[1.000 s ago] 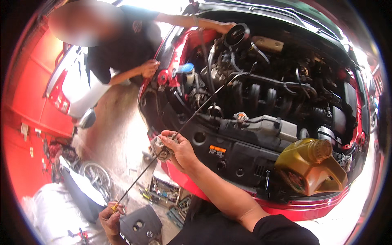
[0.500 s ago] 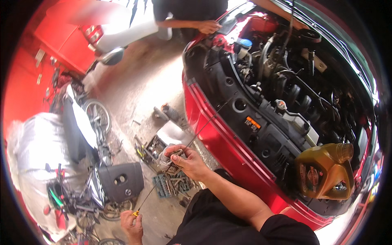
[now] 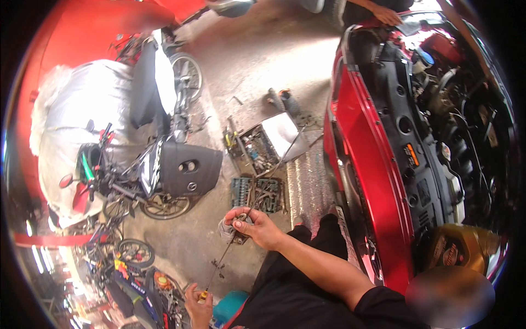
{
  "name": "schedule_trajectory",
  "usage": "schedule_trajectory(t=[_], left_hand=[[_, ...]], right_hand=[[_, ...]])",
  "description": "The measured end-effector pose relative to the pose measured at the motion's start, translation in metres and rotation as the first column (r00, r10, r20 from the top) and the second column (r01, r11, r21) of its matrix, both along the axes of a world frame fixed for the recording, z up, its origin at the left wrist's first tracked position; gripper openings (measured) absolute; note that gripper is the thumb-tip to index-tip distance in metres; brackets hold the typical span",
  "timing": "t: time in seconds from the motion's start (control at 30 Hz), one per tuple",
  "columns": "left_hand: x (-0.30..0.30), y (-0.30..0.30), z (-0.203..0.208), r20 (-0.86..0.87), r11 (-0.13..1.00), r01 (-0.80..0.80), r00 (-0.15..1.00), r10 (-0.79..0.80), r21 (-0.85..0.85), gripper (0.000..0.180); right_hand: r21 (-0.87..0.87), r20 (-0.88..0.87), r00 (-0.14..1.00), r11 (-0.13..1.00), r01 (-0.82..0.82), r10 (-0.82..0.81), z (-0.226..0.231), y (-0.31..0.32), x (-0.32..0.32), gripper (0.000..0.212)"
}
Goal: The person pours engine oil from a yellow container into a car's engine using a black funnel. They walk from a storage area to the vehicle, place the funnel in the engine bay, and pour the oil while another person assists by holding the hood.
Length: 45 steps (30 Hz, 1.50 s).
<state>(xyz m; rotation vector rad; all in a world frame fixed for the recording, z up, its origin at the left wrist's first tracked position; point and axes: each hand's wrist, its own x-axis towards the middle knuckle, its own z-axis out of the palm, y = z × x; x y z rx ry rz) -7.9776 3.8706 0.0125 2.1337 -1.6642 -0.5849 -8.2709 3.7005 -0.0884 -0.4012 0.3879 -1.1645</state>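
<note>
My left hand (image 3: pixel 197 310), low in the view, is closed on the yellow handle (image 3: pixel 204 295) of a dipstick. The dipstick's thin rod (image 3: pixel 223 255) slants up and away to the right. Partway along it, my right hand (image 3: pixel 260 227) pinches a grey rag (image 3: pixel 224 231) around the rod, thumb on top. Beyond the rag the rod runs on over the tools on the floor. Both hands are out in front of my body, left of the red car (image 3: pixel 378 181), whose engine bay is exposed.
A gold oil jug (image 3: pixel 463 247) stands on the car's front. On the floor are an open toolbox (image 3: pixel 257 148) and a teal socket case (image 3: pixel 239 193). Motorcycles and a black engine cover (image 3: pixel 192 172) are at left. Another person's hand (image 3: pixel 388 15) rests on the car's far corner.
My view has turned left, so the car sits further right. Both hands have shifted away from the car with the dipstick; the left still grips its handle and the right still holds the rag on it.
</note>
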Motion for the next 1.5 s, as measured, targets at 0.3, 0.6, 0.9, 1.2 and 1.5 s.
schedule_trajectory(t=[0.3,0.6,0.9,1.2,1.5], left_hand=[[-0.050,0.047,0.027,0.178,0.996,0.015,0.984,-0.030,0.086,0.027],[-0.056,0.064,0.006,0.092,0.994,-0.070,0.994,0.063,0.080,0.027],[-0.039,0.094,-0.029,-0.029,0.985,-0.145,0.989,0.148,0.097,0.026],[-0.039,0.078,-0.023,0.118,1.000,0.007,0.993,-0.010,0.022,0.023],[-0.027,0.069,-0.027,0.181,0.997,0.069,0.982,-0.060,-0.040,0.023]], right_hand=[[0.054,0.044,0.948,0.947,-0.317,0.315,0.006,0.018,0.037,0.030],[0.334,0.580,0.810,0.880,-0.337,0.090,-0.024,0.027,0.042,0.059],[0.440,0.372,0.884,0.784,-0.437,0.284,-0.003,0.045,0.054,0.051],[0.494,0.275,0.958,0.842,-0.217,0.086,-0.036,0.058,0.076,0.039],[0.353,0.317,0.929,0.885,-0.302,0.191,-0.020,0.059,0.055,0.049]])
